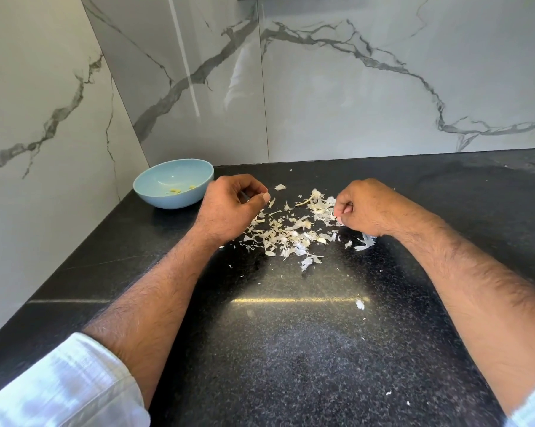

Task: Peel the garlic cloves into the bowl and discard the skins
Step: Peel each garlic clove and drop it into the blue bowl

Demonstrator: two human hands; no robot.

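Landmark: blue bowl [173, 183], far left corner of black counter [290, 334], few peeled cloves [176, 190] inside. Skin pile [290, 232] just right of bowl, between hands. Left hand [232, 208] nearest bowl, fingers curled, thumb and forefinger pinching small bit; cannot tell whether skin or clove. Right hand [361, 208] beyond pile, fingers curled onto skins, seemingly gripping some. Advice: sift pile for unpeeled cloves first; sweep skins together, away from bowl.
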